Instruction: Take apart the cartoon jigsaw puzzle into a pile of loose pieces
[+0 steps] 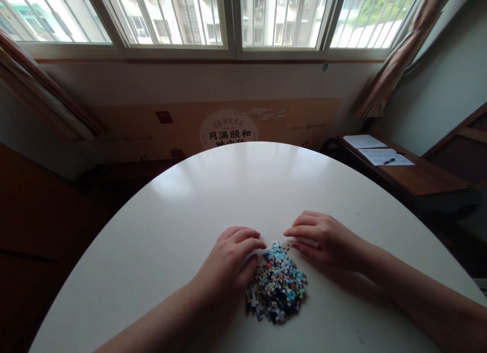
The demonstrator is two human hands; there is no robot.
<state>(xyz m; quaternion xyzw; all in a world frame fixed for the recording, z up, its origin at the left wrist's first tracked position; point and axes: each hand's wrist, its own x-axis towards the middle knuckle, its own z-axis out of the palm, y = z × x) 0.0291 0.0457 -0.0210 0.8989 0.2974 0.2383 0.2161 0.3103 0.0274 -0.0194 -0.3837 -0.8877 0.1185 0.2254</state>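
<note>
A heap of small jigsaw puzzle pieces [279, 287], mostly blue, white and dark, lies on the round white table [213, 190] in front of me. Along the heap's upper left side rests my left hand [238, 254], its fingers loosely curved and apart, the thumb at the edge of the pieces. My right hand [314, 236] is at the upper right of the heap, fingers stretched out and spread from the thumb. Its fingertips are beside a few pale pieces [286, 244] at the top. Neither hand shows a piece held in it.
Beyond the table's rounded far edge stands a printed cardboard panel [304, 119] below barred windows. To the right is a brown wooden desk [429, 178] with papers [384, 156] and a pen [389, 161]. Curtains [403, 64] hang on both sides.
</note>
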